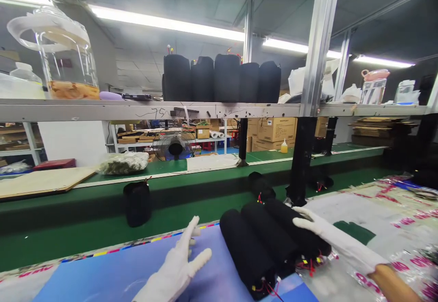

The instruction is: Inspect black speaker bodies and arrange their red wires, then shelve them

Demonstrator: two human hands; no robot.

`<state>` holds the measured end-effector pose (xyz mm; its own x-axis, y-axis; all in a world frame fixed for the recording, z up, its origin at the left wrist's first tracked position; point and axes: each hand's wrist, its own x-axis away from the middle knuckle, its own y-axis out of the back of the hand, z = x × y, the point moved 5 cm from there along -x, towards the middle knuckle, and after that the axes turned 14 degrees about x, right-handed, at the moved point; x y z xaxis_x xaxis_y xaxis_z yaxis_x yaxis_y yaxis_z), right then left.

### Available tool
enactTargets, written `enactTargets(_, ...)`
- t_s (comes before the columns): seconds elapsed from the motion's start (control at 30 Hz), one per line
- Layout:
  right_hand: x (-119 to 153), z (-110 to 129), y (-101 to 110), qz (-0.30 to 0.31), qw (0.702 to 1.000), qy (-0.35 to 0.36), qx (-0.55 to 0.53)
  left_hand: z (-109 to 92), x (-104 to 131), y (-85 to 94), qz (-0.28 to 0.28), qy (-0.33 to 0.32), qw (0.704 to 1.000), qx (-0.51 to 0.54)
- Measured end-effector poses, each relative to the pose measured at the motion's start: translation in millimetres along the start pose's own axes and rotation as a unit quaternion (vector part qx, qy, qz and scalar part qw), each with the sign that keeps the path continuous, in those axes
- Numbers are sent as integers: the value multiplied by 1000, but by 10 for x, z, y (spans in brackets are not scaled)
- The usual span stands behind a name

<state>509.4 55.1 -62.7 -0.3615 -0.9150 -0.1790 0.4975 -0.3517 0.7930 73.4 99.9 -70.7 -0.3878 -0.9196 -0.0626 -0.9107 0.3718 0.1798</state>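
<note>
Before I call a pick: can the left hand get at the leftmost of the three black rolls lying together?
Probably yes: the left hand is open beside the leftmost black roll, with only bare blue sheet visible between them.

The room was brightly lit from above by white strip lights (167, 22), which were burned out to plain white. A dark band of shadow was cast along the green bench (96, 236). Surface detail was largely lost in the black rolls (244, 247). Small glints were given off by clear plastic (419, 247). The glass jar (70, 65) was stretched by wide-angle distortion, and the top right corner was darkened.
</note>
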Motion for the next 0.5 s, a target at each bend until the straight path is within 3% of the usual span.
enactTargets(0.13,-19,161,-181,40,998,21,36,-154,6,-144,2,16,998,54)
enactTargets(0.27,-29,286,-99,8,993,25,119,-277,113,-23,9,32,996,86)
enactTargets(0.33,-26,368,-81,-12,986,45,159,-322,167,73,20,50,987,153)
enactTargets(0.4,-21,478,-102,-25,978,85,191,-400,195,136,51,53,956,285)
enactTargets(0.5,-29,672,-139,-67,962,130,233,-588,212,191,107,40,854,508)
